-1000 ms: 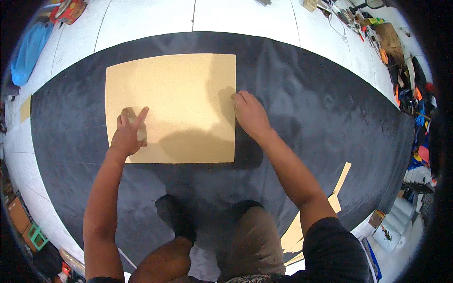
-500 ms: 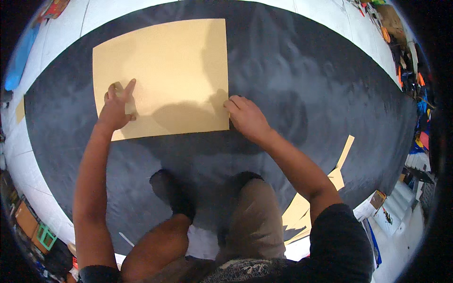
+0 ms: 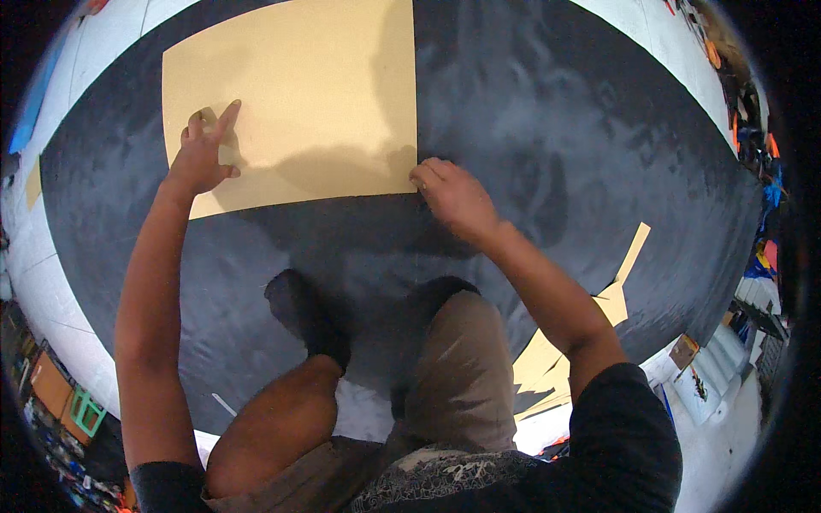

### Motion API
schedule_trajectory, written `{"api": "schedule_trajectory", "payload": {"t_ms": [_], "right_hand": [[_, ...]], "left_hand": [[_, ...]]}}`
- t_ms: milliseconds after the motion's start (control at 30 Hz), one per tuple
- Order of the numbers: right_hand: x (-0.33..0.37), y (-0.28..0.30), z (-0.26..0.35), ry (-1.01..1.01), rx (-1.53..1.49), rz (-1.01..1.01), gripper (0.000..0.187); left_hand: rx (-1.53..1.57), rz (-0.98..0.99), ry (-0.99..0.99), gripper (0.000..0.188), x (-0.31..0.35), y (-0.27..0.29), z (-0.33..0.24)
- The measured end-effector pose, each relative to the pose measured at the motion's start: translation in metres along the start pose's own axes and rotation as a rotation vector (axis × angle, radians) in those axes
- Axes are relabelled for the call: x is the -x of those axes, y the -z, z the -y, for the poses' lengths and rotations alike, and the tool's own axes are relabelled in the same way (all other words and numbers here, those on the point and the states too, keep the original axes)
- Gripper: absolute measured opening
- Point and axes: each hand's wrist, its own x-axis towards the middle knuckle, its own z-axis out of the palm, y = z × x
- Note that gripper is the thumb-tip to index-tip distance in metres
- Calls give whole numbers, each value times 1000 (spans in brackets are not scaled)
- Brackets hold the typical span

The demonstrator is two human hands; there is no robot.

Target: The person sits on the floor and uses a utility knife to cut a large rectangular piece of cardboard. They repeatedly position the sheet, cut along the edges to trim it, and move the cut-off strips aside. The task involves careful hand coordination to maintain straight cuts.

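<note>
A large tan sheet (image 3: 316, 85), like card or thin board, lies flat on a black mat (image 3: 530, 111). My left hand (image 3: 201, 158) rests near its lower left part, fingers spread and thumb stretched out. At the sheet's right edge, just above the near right corner, is my right hand (image 3: 453, 192). Its fingers are curled together with the tips at the edge. Whether they pinch the sheet or some small thing is hidden.
Tan offcuts (image 3: 543, 363) lie beside my right arm, with a narrow strip (image 3: 633, 252) pointing away. A thin pale strip (image 3: 224, 403) is at the near left. Clutter and a green plastic frame (image 3: 87, 412) line the floor's sides. My knees and foot are on the mat.
The whole view has shifted, so the sheet and mat appear higher in the picture. My right hand has slid slightly toward the near corner along the sheet's edge; my left keeps its place.
</note>
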Motion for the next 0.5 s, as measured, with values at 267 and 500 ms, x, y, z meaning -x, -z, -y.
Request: {"api": "schedule_trajectory", "payload": {"t_ms": [267,500], "right_hand": [[13,-4,4,11,-20,71,15],[-35,10,-18,4,47,-48,15]], "left_hand": [[-26,-16,-12,125,0,-3,3],[-4,11,24,126,0,2,-2]]}}
